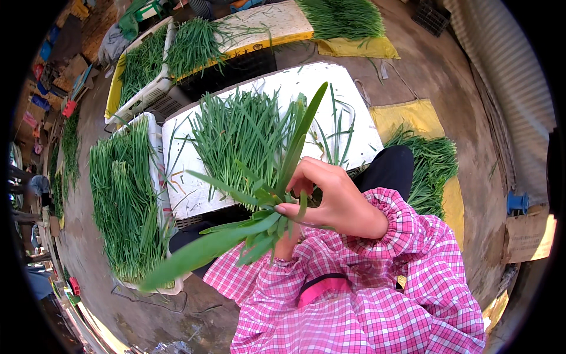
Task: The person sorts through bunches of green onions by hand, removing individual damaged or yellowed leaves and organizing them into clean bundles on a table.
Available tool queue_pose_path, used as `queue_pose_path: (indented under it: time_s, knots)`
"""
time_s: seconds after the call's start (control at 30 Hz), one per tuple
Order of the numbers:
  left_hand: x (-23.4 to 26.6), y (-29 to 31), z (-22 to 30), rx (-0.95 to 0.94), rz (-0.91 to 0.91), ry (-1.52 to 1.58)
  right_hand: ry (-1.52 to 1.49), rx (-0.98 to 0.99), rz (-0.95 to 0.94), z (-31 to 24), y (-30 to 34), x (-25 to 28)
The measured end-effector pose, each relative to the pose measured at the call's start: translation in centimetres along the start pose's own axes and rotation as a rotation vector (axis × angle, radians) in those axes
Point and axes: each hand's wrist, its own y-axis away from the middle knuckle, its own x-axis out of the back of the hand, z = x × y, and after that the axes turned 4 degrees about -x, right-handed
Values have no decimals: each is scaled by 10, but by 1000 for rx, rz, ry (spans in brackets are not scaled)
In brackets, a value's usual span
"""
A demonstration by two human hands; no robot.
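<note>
A bunch of flat green chives (265, 227) is held up close in front of my chest, its leaf ends fanning toward me. My left hand (286, 245) grips it from below, with most of the fingers hidden by the leaves. At the bunch's right side my right hand (339, 197) is closed, thumb and bent forefinger pinching at the leaves. Beyond the hands, a pile of chives (239, 138) lies on a white board (186, 197), with loose blades scattered around it.
A white crate (156, 147) heaped with chives (124, 200) stands on the left. More chives (418, 171) lie on a yellow sheet (413, 117) at right. Farther off are another filled crate (166, 94), a second white board (274, 23) and a black crate (431, 16).
</note>
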Motion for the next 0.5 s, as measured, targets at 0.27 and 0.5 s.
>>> queue_pose_path:
  time_s: [0.27, 0.5]
  knots:
    - [-1, 0, -2, 26, -1, 0, -60, -30, -57, -1, 6, -4]
    - [5, 0, -7, 74, 10, -2, -24, 62, -41, 0, 6, -1]
